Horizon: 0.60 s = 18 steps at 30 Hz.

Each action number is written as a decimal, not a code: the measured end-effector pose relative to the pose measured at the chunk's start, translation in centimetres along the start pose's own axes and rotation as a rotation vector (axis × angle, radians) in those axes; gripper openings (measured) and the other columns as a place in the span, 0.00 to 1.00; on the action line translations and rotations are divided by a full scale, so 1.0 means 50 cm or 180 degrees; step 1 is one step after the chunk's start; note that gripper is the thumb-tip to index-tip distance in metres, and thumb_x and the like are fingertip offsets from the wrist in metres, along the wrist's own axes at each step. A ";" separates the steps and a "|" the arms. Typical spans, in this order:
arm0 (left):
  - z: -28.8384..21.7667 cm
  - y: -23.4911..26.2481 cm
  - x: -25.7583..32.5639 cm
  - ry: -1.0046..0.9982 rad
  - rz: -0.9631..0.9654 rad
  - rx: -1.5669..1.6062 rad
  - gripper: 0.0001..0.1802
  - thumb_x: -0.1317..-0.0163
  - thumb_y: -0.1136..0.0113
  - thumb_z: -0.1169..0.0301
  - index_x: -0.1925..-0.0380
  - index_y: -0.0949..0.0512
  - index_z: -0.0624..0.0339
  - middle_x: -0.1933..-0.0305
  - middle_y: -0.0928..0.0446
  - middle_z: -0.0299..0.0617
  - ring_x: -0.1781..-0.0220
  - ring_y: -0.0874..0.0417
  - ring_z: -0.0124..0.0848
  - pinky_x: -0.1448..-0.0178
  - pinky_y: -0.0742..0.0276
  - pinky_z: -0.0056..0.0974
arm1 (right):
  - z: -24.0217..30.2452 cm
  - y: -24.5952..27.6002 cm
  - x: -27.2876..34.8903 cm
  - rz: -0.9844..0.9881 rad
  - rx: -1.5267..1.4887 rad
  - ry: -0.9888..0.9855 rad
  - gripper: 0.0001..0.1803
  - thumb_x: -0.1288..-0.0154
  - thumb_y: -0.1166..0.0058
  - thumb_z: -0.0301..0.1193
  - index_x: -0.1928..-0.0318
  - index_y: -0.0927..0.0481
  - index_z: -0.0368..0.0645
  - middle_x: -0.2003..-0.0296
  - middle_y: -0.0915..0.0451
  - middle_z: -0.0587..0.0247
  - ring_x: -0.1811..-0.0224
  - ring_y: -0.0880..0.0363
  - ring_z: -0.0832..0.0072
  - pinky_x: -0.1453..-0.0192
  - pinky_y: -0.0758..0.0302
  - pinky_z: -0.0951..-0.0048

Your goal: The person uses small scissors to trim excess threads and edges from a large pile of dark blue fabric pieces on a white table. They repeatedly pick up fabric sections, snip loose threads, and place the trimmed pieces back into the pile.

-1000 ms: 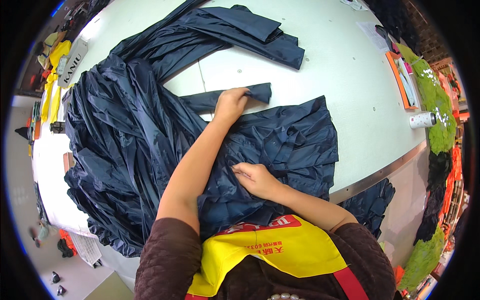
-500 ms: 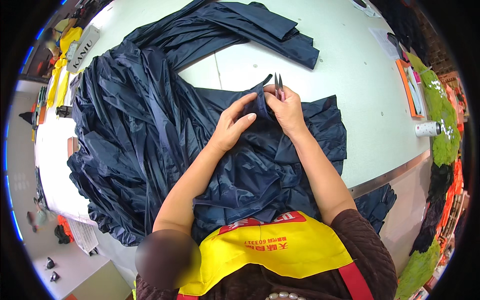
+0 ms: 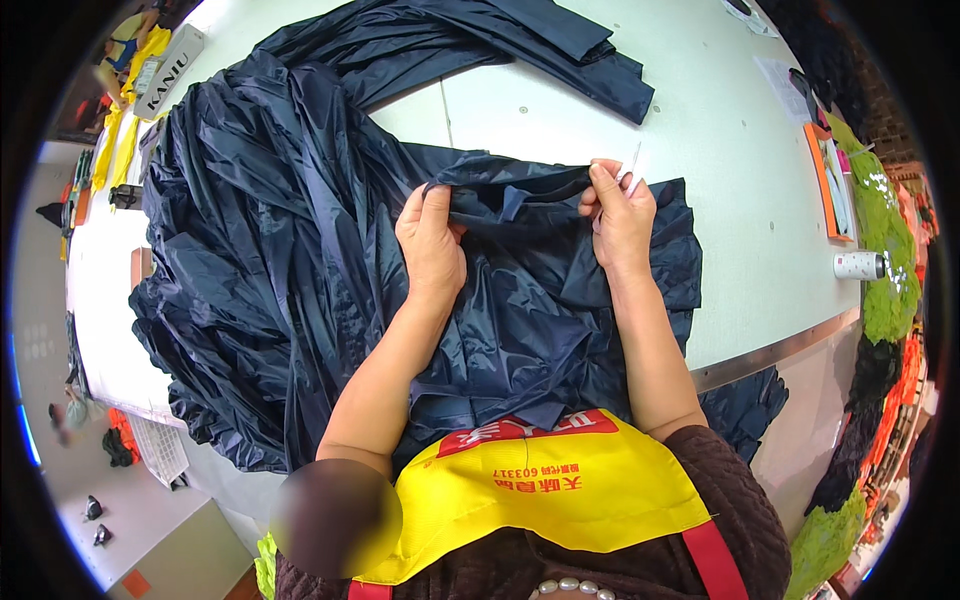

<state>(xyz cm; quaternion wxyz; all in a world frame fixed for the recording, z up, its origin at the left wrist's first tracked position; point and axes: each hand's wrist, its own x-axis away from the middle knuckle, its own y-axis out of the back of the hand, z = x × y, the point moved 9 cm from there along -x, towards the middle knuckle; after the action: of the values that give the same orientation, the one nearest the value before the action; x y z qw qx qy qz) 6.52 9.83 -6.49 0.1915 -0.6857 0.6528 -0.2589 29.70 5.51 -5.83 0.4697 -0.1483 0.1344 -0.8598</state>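
Navy-blue, glossy, thin-fabric garment [image 3: 530, 260] lay across a flat white worktable [image 3: 740, 250], in front of the person's yellow bib apron with red straps [image 3: 620, 485]. One edge strip of it [image 3: 535, 180] was drawn out between the two hands, its long axis running left to right, roughly parallel to the chest, the right end slightly farther from the body.

The left hand [image 3: 432, 243] pinched the strip's left end between thumb and fingers; the right hand [image 3: 622, 222] pinched its other end at the thumb tip. That same right hand also kept a slim, pointed metal tool [image 3: 635, 168] tucked among its fingers, the tip pointing away from the body and crosswise to the strip, clear of the cloth.

Most of the gathered cloth [image 3: 260, 260] spread to the left, so the left hand was the nearer to it, while the right hand was nearer the garment's right-hand border [image 3: 682, 245]. Whether all the navy cloth was one piece could not be told.
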 end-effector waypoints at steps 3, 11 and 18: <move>-0.025 -0.015 0.003 -0.0408 0.0197 -0.0480 0.05 0.37 0.46 0.72 0.69 0.24 0.61 0.74 0.29 0.25 0.78 0.35 0.14 0.74 0.41 0.21 | 0.019 -0.003 -0.010 0.0227 0.0157 0.0067 0.06 0.38 0.47 0.26 0.62 0.25 0.37 0.78 0.29 0.71 0.81 0.34 0.86 0.78 0.35 0.84; -0.064 -0.037 0.015 0.0365 0.0957 -0.1088 0.08 0.47 0.45 0.77 0.83 0.25 0.65 0.82 0.28 0.29 0.79 0.32 0.17 0.73 0.37 0.24 | 0.041 0.002 -0.025 0.0443 -0.0137 -0.0231 0.05 0.39 0.47 0.24 0.63 0.25 0.38 0.78 0.33 0.73 0.82 0.41 0.88 0.79 0.42 0.85; -0.065 -0.026 0.016 0.0815 0.0602 -0.0372 0.11 0.44 0.48 0.71 0.78 0.23 0.67 0.76 0.23 0.36 0.76 0.25 0.22 0.69 0.30 0.27 | 0.048 -0.023 -0.027 0.0380 -0.0385 -0.0291 0.05 0.40 0.45 0.24 0.63 0.23 0.39 0.80 0.34 0.76 0.84 0.44 0.89 0.81 0.46 0.86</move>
<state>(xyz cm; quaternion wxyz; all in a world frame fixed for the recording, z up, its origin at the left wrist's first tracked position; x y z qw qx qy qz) 5.60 9.37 -3.05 0.0900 -0.5926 0.7474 -0.2866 30.45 7.04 -3.38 0.5159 -0.2073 0.1731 -0.8130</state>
